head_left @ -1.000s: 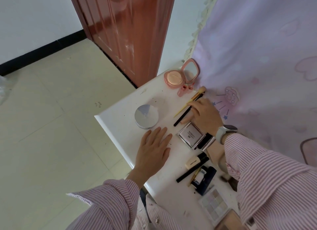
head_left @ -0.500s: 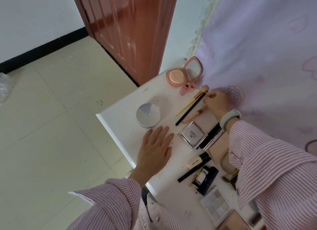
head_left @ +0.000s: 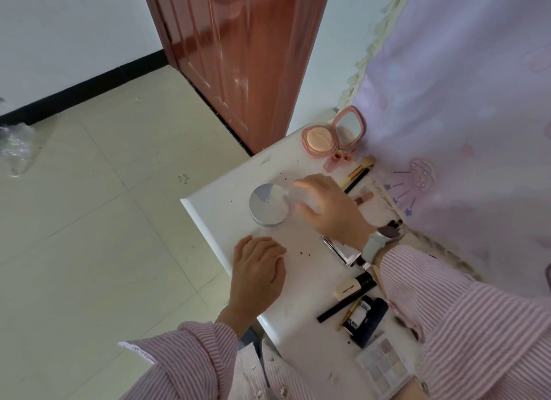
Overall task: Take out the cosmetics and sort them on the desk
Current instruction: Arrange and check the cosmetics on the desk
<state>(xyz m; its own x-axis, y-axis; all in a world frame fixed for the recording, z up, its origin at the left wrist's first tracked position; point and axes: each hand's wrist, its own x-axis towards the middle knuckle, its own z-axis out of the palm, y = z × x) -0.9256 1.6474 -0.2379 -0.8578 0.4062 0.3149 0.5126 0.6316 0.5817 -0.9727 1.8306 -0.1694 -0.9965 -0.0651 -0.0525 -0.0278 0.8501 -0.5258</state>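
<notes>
A round silver compact (head_left: 267,205) lies near the far left corner of the white desk (head_left: 214,211). My right hand (head_left: 325,210) is blurred, its fingers spread at the compact's right edge and holding nothing. My left hand (head_left: 258,270) rests on the desk near the front edge with its fingers loosely curled and empty. An open pink compact (head_left: 317,140) with a mirror stands at the back. Beside it lie pink lip tubes (head_left: 335,161), a brush (head_left: 362,168) and a nude lipstick (head_left: 365,198). My right wrist partly hides a square silver compact (head_left: 335,246).
Nearer me lie a cream tube (head_left: 353,287), a black pencil (head_left: 340,307), a dark blue bottle (head_left: 371,320) and an eyeshadow palette (head_left: 383,362). A lilac curtain (head_left: 447,116) hangs along the desk's right side. A brown door (head_left: 238,56) stands behind, with tiled floor to the left.
My right hand has swung left from the brushes by the curtain to the round silver compact. My left hand's fingers have curled in from lying flat.
</notes>
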